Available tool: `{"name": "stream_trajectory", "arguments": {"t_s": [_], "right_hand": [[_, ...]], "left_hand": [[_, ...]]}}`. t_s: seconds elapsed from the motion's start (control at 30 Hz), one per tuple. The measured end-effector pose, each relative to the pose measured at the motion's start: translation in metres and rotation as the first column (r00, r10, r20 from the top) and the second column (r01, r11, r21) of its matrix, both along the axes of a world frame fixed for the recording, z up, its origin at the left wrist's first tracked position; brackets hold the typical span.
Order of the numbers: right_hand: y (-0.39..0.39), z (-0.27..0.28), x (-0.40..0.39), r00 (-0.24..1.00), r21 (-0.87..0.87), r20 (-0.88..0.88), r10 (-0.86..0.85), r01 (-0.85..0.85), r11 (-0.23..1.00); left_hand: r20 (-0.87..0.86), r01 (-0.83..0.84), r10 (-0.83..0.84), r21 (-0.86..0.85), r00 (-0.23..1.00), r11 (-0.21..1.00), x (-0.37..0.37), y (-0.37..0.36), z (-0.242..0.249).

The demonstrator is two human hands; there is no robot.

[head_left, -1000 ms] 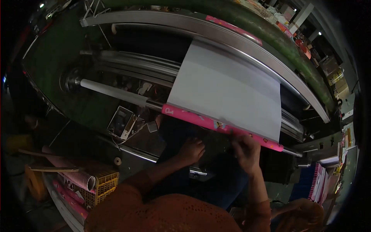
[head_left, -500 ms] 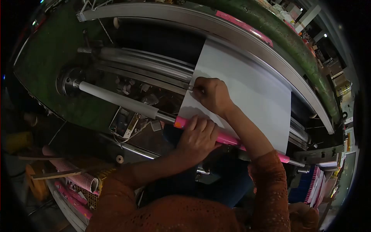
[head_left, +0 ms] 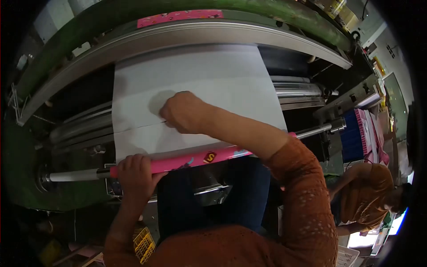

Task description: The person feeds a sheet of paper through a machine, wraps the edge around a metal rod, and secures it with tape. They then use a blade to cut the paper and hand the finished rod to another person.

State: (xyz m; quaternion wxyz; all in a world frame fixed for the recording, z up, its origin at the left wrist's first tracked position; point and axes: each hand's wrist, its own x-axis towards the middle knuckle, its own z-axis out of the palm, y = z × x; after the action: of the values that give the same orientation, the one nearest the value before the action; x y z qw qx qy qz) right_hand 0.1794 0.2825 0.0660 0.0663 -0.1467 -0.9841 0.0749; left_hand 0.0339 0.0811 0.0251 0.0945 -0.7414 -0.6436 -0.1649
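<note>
A wide white sheet (head_left: 213, 80) comes down from under the metal bar to a pink printed roll (head_left: 191, 162). My left hand (head_left: 134, 174) is wrapped over the roll's left end. My right hand (head_left: 184, 113) is a closed fist on the left half of the sheet, and whatever is inside it is hidden. A thin, straight cut line (head_left: 138, 128) runs across the sheet from its left edge to this fist. Through the roll passes a metal shaft (head_left: 313, 131), showing at its right end.
The curved-looking metal bar (head_left: 200, 33) and a green roller (head_left: 249, 10) span the far side. Steel rollers (head_left: 298, 91) lie beyond the sheet's edges. Another person (head_left: 371, 191) is at the right. A yellow crate (head_left: 144, 244) stands low at the left.
My right hand has moved rightward from the sheet's left edge, and a cut line now shows behind it. My left hand stays on the roll's left end. The view has turned.
</note>
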Motion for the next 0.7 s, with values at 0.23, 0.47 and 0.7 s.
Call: {"name": "stream_trajectory", "arguments": {"t_s": [0.23, 0.47, 0.7], "right_hand": [[0.076, 0.036, 0.283, 0.817, 0.385, 0.4, -0.415, 0.261, 0.885], [-0.044, 0.047, 0.297, 0.672, -0.097, -0.633, -0.385, 0.424, 0.9], [-0.108, -0.05, 0.347, 0.005, -0.705, -0.527, -0.85, 0.555, 0.441]], "left_hand": [[-0.104, 0.012, -0.013, -0.008, 0.994, 1.0, -0.008, -0.002, 0.001], [-0.173, 0.082, -0.091, -0.056, 0.981, 0.995, 0.05, 0.025, -0.004], [-0.119, 0.283, -0.277, 0.036, 0.954, 0.959, 0.305, 0.129, 0.005]]}}
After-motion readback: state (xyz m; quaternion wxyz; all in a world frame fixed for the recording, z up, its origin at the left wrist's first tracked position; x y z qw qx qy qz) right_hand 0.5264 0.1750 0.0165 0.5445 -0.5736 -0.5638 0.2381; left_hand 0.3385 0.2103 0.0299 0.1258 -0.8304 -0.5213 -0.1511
